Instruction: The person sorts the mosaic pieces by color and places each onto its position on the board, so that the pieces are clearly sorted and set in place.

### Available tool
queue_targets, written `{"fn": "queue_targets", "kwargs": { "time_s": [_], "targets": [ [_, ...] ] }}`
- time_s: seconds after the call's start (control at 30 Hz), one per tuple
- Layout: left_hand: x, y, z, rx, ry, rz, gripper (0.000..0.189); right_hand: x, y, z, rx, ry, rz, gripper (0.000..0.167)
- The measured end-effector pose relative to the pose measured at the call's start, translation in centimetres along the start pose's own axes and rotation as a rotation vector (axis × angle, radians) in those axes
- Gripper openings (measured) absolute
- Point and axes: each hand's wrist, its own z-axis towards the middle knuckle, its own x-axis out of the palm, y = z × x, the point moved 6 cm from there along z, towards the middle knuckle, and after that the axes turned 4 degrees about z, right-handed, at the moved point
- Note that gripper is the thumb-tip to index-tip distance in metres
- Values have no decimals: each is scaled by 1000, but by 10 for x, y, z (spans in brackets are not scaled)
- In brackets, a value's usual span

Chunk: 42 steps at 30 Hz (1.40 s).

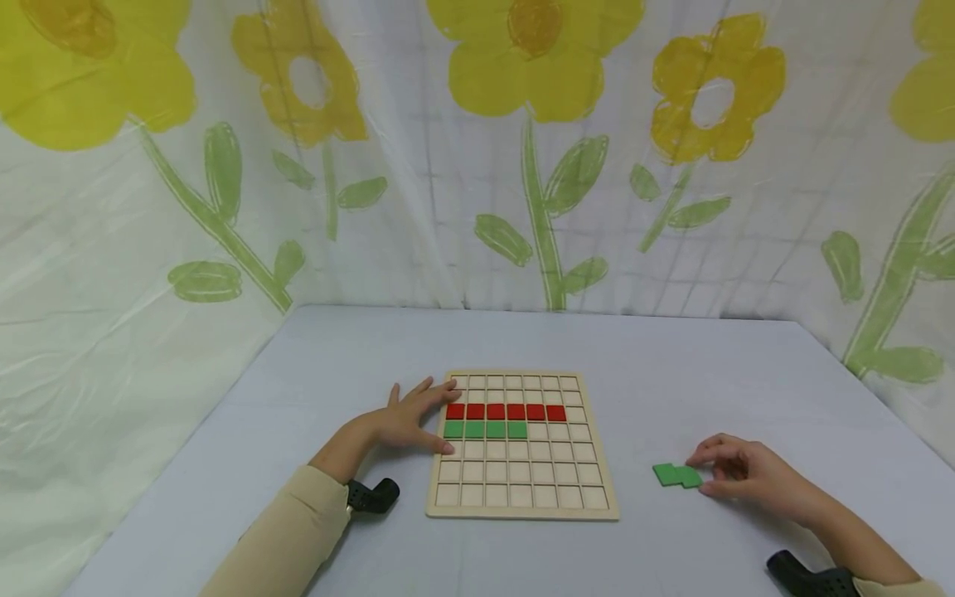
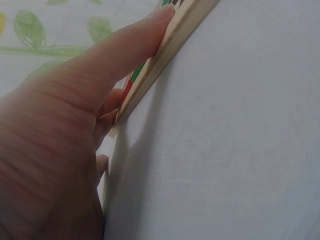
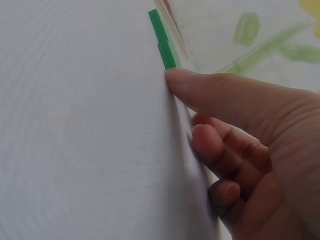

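Observation:
A wooden grid board (image 1: pixel 522 513) lies flat on the table. Red tiles (image 1: pixel 496 412) fill most of one row, and green tiles (image 1: pixel 496 429) fill the left part of the row just nearer. My left hand (image 1: pixel 406 420) rests on the board's left edge with fingers spread, the thumb lying on the rim in the left wrist view. To the right of the board, two loose green tiles (image 1: pixel 667 474) lie partly overlapped on the table. My right hand (image 1: pixel 753 473) pinches the right-hand one between thumb and index finger; its other fingers are curled in.
The table (image 1: pixel 373 340) has a white cover. Behind it hangs a white sheet with yellow flowers (image 1: pixel 535 50), which also runs along the left side. A black wrist device (image 1: pixel 373 496) sits on each forearm.

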Motion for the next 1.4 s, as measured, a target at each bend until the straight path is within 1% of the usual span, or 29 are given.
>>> {"fn": "queue_targets", "kwargs": {
  "time_s": [0.13, 0.4, 0.5, 0.6, 0.67, 0.9, 1.03, 1.2, 1.33, 1.4],
  "targets": [
    [-1, 0, -2, 8, -3, 4, 86, 0, 0, 0, 5, -11, -22, 20],
    [-1, 0, -4, 9, -2, 3, 86, -1, -4, -1, 56, -59, -44, 17],
    [-1, 0, -4, 4, -2, 4, 86, -1, -5, 0, 116, -47, -50, 22],
    [-1, -1, -4, 6, 4, 3, 87, -2, -8, 0, 203, -20, -53, 30],
    [-1, -2, -3, 14, -1, -1, 86, -3, -8, 0, 231, -3, -47, 33],
    [-1, -1, -4, 1, -1, -1, 87, -5, 2, 8, 201, 28, -13, 34],
    [-2, -1, -5, 6, -5, -4, 87, -6, 4, 11, 215, 24, -7, 34],
    [-3, -3, -5, 11, -5, -8, 87, -8, 6, 16, 226, 1, -28, 34],
    [-2, -3, -4, 7, -1, -9, 87, -7, 5, 20, 250, -9, -47, 35],
    [-2, -2, -3, 4, 0, -9, 87, -6, 5, 22, 276, -26, -55, 36]
  ]
}}
